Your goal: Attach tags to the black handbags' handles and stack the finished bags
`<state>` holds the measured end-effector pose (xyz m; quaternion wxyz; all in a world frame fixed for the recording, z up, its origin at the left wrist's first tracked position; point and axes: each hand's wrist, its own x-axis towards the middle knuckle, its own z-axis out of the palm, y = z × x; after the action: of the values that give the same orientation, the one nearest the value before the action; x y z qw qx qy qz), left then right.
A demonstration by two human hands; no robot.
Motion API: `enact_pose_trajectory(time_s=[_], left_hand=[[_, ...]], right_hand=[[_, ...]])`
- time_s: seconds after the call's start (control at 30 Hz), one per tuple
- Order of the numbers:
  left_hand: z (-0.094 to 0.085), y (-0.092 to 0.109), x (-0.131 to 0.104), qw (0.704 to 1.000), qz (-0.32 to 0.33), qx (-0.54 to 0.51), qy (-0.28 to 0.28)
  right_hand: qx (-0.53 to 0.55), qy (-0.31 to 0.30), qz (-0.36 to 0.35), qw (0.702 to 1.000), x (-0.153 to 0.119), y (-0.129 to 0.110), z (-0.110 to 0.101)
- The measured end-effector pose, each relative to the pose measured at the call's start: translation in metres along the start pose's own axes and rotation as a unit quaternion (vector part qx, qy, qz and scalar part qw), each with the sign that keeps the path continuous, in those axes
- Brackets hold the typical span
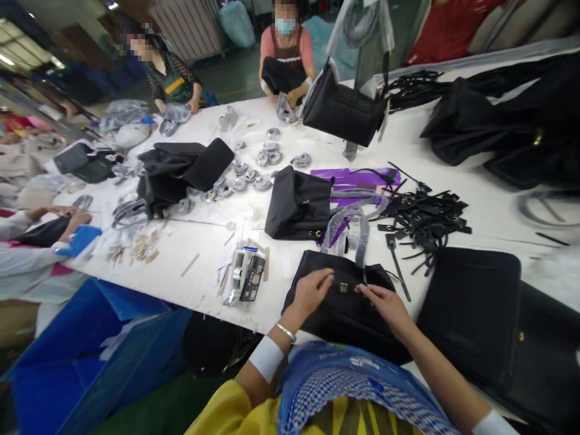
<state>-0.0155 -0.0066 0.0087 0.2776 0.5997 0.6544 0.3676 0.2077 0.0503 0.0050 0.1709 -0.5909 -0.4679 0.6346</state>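
Note:
A black handbag [317,266] with a small gold clasp [344,287] lies at the table's near edge in front of me. My left hand [313,293] is over the bag's left part, its bent fingers drawn together near the clasp. Whatever those fingertips may hold is too small to make out. To the right of the clasp, my right hand [383,305] pinches at the bag with thumb and forefinger; the pinched thing does not show clearly. Plastic-wrapped handles [361,241] rise from the bag's far side, close to my right fingertips.
Another black bag [294,202] stands beyond mine. Black buckled straps [426,211] are heaped to the right, near large black bags [475,308]. Boxes and tape [247,275] lie to the left. Co-workers [287,60] handle wrapped parts across the table. A blue bin [90,350] stands lower left.

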Motion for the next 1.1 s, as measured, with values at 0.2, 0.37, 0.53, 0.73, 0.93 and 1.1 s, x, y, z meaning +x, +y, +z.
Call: enact_pose_trajectory(time_s=[0.2, 0.37, 0.53, 0.73, 0.93, 1.1], left_hand=[[-0.063, -0.106, 0.041, 0.934, -0.300, 0.107, 0.161], [-0.058, -0.137, 0.059, 0.925, -0.335, 0.088, 0.156], [-0.050, -0.137, 0.055, 0.941, -0.306, -0.002, 0.142], [-0.053, -0.118, 0.045, 0.948, -0.258, -0.114, 0.146], [-0.061, -0.100, 0.034, 0.951, -0.202, -0.217, 0.087], [-0.106, -0.117, 0.052, 0.971, -0.198, 0.027, 0.132]], right_hand=[[0.018, -0.033, -0.005, 0.999, -0.001, -0.003, -0.002], [0.062, -0.063, 0.008, 0.996, -0.004, -0.016, 0.002], [0.061, -0.065, 0.012, 0.996, -0.005, -0.010, -0.001], [0.124, -0.065, 0.058, 0.988, -0.004, 0.002, 0.004], [0.216, -0.070, 0.081, 0.971, 0.005, -0.006, 0.007], [0.159, -0.048, 0.094, 0.982, 0.015, 0.002, 0.003]])
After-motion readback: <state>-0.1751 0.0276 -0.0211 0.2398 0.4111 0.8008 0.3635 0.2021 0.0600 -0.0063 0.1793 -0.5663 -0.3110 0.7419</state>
